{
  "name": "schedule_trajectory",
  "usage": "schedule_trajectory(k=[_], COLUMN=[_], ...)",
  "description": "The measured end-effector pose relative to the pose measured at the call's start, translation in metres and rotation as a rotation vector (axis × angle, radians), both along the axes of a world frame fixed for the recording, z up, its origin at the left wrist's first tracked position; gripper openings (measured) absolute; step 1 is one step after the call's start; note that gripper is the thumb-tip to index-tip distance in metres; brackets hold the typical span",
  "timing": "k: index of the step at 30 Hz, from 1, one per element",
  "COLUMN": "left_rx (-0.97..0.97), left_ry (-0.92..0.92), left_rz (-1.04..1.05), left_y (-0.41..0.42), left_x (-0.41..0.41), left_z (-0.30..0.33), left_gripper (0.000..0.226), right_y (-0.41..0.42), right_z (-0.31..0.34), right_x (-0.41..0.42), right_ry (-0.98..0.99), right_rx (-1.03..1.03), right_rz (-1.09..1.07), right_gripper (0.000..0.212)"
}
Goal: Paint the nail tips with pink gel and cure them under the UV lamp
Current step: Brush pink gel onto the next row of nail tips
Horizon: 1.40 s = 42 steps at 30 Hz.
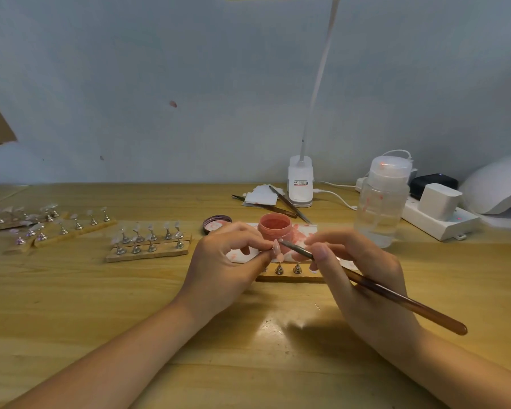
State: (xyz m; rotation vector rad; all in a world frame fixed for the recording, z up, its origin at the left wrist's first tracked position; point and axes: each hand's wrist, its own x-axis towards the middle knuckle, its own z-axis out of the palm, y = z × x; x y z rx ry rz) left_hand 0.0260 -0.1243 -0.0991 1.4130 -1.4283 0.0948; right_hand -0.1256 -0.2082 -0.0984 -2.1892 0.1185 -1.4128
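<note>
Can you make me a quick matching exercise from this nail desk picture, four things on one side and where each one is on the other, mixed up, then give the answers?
Things:
1. brush
2. pink gel jar
3. UV lamp
4. jar lid

Places:
A. lying on the table just left of the open jar
B. far right edge of the table
C. held in the right hand
D. open, just behind the two hands

Pairs: 1-C, 2-D, 3-B, 4-A

I see a desk lamp (300, 184) at the wall, pump bottle (381, 199), power strip (438, 221) with white adapter (438, 200), tweezers (289, 203) on the wooden table (101, 305).
</note>
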Motion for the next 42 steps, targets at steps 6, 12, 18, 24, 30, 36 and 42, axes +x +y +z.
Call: schedule_trajectory(k=[6,12,18,24,30,36,42], left_rx=[0.021,0.022,0.027,0.039,0.026,0.018,0.031], left_ry=[0.003,-0.012,-0.003,0.010,-0.005,-0.016,-0.004], left_rz=[0.009,0.008,0.009,0.015,0.003,0.004,0.001], left_y=[-0.0009,-0.0010,-0.0010,-0.0006,-0.0010,-0.0030,-0.0023], left_x=[0.0007,0.0014,0.0013,0.0006,0.0001,0.0008,0.0003], left_z=[-0.0008,-0.0014,-0.0011,-0.0003,-0.0003,-0.0015,-0.0005], left_gripper=[0.015,0.012,0.012,0.013,0.011,0.015,0.011], right_y=[-0.0057,-0.0056,-0.0043,-0.0042,-0.0029,-0.0021,-0.0003], right_z=[-0.0032,-0.0041,-0.0042,-0.0052,-0.0046,-0.0029,-0.0025], right_x=[-0.0013,0.0008,0.0020,0.0009,0.0011,0.0036,0.0030], right_ry=[0.074,0.058,0.054,0.037,0.045,0.050,0.008], right_rx=[-0.065,-0.071,-0.070,0.026,0.077,0.045,0.072], right_rz=[-0.010,-0.018,-0.030,-0.006,0.022,0.009,0.029], right_gripper=[0.050,0.048,0.049,0.048,0.041,0.044,0.044])
